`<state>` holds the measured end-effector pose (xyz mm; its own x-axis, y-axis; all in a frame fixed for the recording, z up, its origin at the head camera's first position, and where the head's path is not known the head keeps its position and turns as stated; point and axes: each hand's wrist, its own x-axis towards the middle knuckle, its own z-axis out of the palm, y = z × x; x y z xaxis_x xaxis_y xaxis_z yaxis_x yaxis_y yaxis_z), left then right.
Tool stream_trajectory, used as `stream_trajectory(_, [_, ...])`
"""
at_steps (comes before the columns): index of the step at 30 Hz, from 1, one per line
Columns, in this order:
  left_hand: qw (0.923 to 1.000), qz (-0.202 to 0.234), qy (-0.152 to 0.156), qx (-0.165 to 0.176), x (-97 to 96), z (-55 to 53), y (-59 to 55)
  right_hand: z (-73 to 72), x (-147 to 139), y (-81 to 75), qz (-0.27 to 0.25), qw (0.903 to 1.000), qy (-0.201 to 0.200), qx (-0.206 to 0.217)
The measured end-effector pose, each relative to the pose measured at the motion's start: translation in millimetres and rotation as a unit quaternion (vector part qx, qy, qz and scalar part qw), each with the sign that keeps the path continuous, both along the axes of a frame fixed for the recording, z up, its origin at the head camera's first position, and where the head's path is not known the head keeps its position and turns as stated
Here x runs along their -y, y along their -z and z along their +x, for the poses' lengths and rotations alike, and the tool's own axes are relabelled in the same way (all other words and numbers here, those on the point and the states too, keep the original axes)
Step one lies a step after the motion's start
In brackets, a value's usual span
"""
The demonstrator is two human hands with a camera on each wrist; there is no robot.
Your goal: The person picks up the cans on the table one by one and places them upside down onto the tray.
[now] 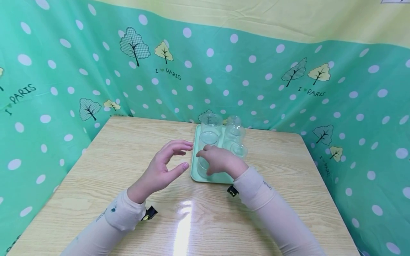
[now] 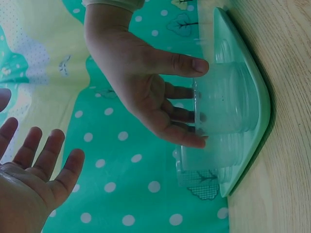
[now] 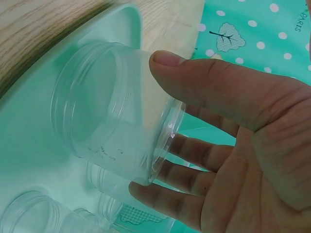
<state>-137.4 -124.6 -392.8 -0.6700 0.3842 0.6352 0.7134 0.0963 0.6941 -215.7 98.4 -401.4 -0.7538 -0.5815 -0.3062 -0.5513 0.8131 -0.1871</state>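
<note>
A clear plastic jar point(image 1: 202, 170) stands at the near left of a light green tray point(image 1: 221, 178). Its ridged end is down on the tray, as the right wrist view shows of this jar point(image 3: 104, 126). My right hand point(image 1: 221, 160) reaches over from the right and grips the jar near its upper end, thumb on one side and fingers round the other. To the left of the tray my left hand point(image 1: 161, 169) is held in the air, fingers apart and holding nothing. In the left wrist view the left hand point(image 2: 34, 184) shows its spread fingers.
Several more clear jars stand on the tray, among them a back left jar point(image 1: 211, 122) and a front right jar point(image 1: 238, 151). The tray lies towards the back of a wooden table point(image 1: 128, 153). A green patterned curtain point(image 1: 224, 78) hangs behind and beside the table.
</note>
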Motion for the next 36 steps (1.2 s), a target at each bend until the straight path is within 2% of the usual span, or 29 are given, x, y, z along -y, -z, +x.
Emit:
stream_trajectory(21, [0.9997, -0.016, -0.006, 0.017, 1.1, 0.9, -1.8, 3.8, -5.1, -0.8, -0.022, 0.9996, 0.007, -0.017])
stream_trajectory(36, [0.9997, -0.018, -0.007, 0.015, 0.7, -0.2, -0.1, 8.7, -15.5, -5.2, -0.038, 0.9983, 0.003, -0.043])
